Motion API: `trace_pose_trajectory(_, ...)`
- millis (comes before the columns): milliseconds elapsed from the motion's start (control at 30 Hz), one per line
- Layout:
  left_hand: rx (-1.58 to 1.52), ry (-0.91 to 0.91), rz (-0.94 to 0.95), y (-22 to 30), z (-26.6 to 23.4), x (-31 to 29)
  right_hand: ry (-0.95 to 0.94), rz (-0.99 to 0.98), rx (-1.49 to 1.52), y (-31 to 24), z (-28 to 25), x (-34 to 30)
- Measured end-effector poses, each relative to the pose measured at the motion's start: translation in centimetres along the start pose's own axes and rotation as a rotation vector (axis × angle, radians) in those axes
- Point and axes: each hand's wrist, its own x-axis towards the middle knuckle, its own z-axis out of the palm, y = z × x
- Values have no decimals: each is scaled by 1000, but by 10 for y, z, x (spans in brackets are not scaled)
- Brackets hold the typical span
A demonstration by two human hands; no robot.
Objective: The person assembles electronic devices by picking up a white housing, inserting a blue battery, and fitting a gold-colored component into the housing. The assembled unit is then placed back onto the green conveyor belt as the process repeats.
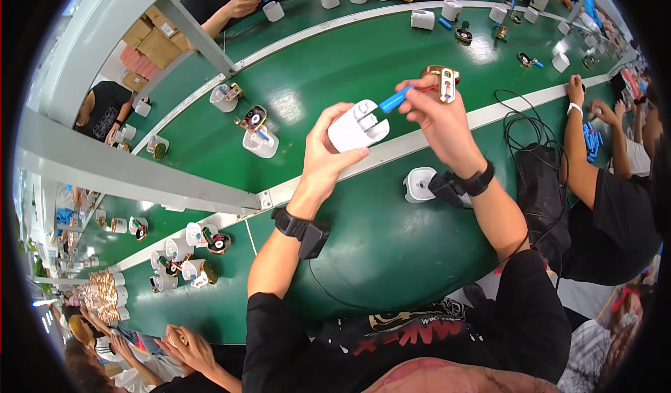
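My left hand is wrapped round a white plastic housing, tilted so that its slotted open end faces right. Between the fingertips of my right hand is a blue cylindrical battery, its tip just beside the housing's open end. A gold-and-white module sits against the back of the same hand's fingers, and a red wire runs from the battery toward it. Below my right wrist, another white housing stands upright on the green bench.
Beyond a pale rail, a green conveyor carries housings with modules. More part-filled housings stand at the left. Black cables and a black bag lie right. A metal post crosses the left side; co-workers sit around.
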Motion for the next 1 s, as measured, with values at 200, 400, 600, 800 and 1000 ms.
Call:
trace_pose_trajectory(200,-140,-101,12,-1,-1,-1,-108,-296,-394,-4,13,-18)
trace_pose_trajectory(400,-125,-274,-35,-1,-7,-1,-147,-633,-474,4,11,-18)
trace_pose_trajectory(600,-178,-344,-129,6,-2,-9,-248,-818,-607,-2,15,-25)
trace_pose_trajectory(800,-158,-374,-138,6,-5,-9,-256,-809,-754,-9,16,-30)
trace_pose_trajectory(1000,-59,-393,-84,-1,-10,-6,-327,-823,-966,-10,12,-29)
